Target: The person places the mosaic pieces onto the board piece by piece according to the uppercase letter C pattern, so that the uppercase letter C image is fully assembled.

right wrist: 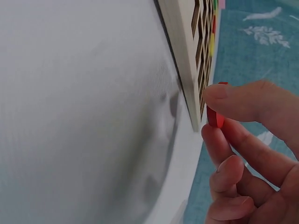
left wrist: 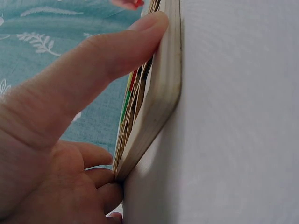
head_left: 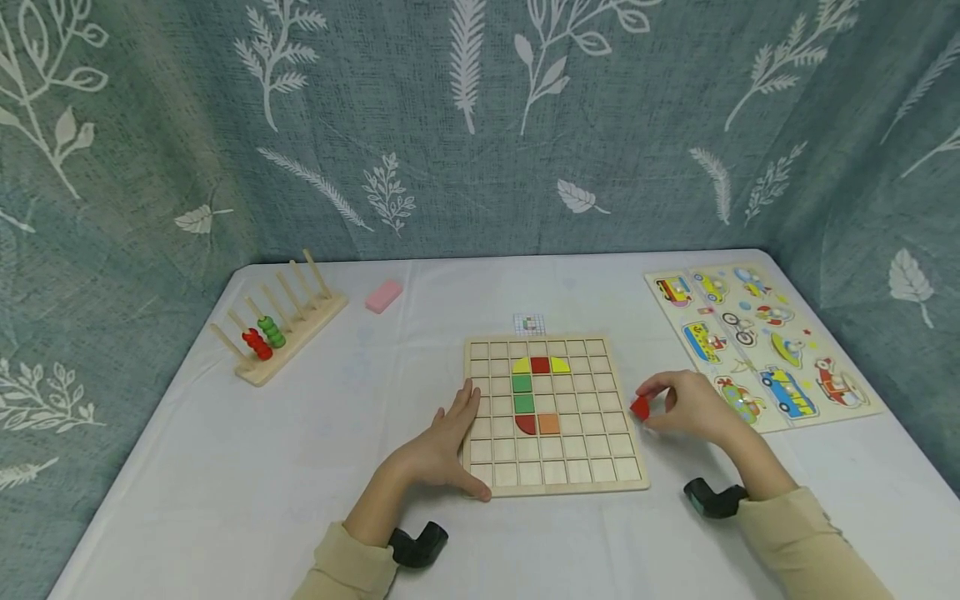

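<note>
My right hand (head_left: 687, 406) pinches a small red block (head_left: 640, 407) between thumb and fingers, just off the right edge of the wooden grid board (head_left: 555, 490). In the right wrist view the red block (right wrist: 215, 116) shows its thin side; the fingers hide part of it. At the board's front left corner, my left hand (head_left: 442, 442) rests with fingers spread along the left edge and the thumb (left wrist: 152, 30) against the front edge. On the board lie yellow rounded pieces (head_left: 560, 365), a red square (head_left: 540, 365), green squares (head_left: 522, 393), a red quarter-round (head_left: 526, 425) and an orange square (head_left: 549, 424).
A small pattern card (head_left: 529, 324) lies behind the board. To the right is a vehicle picture puzzle (head_left: 750, 350), close beside my right hand. A wooden peg stand (head_left: 292, 342) with red and green beads and a pink block (head_left: 384, 296) are at the back left.
</note>
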The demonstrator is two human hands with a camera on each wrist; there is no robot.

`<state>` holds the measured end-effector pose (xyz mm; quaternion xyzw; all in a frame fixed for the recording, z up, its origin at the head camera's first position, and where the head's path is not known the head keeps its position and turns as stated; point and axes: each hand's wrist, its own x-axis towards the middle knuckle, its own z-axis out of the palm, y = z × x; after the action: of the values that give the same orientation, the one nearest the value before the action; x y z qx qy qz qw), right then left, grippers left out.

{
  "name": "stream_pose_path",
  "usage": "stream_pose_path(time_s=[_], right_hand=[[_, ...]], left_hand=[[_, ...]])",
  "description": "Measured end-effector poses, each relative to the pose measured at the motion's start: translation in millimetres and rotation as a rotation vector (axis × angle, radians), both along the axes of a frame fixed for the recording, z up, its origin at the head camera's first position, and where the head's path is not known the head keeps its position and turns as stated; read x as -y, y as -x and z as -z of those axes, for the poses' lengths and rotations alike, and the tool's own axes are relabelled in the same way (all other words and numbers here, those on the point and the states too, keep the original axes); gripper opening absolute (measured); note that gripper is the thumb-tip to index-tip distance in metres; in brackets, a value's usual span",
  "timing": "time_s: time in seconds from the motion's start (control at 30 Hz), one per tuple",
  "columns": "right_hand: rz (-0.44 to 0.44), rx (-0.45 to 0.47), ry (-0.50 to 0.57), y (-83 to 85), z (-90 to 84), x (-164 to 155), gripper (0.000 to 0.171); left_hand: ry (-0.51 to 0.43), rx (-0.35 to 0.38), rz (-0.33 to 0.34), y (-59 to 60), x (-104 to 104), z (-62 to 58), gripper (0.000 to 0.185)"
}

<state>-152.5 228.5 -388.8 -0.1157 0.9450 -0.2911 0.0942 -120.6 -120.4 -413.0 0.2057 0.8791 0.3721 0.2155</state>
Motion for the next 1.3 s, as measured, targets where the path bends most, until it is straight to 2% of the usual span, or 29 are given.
stream_pose_path(time_s=[0.33, 1.3], right_hand=[[-0.022, -0.034, 0.036, -1.4, 4.8, 14.8, 0.031], [-0.044, 0.055, 0.088, -1.7, 8.9, 53.6, 0.029]], left_hand=[[0.005, 0.003, -0.003, 0.2, -0.6, 0.0, 0.13], [0.024, -0.005, -0.008, 0.5, -1.6, 0.9, 0.13]])
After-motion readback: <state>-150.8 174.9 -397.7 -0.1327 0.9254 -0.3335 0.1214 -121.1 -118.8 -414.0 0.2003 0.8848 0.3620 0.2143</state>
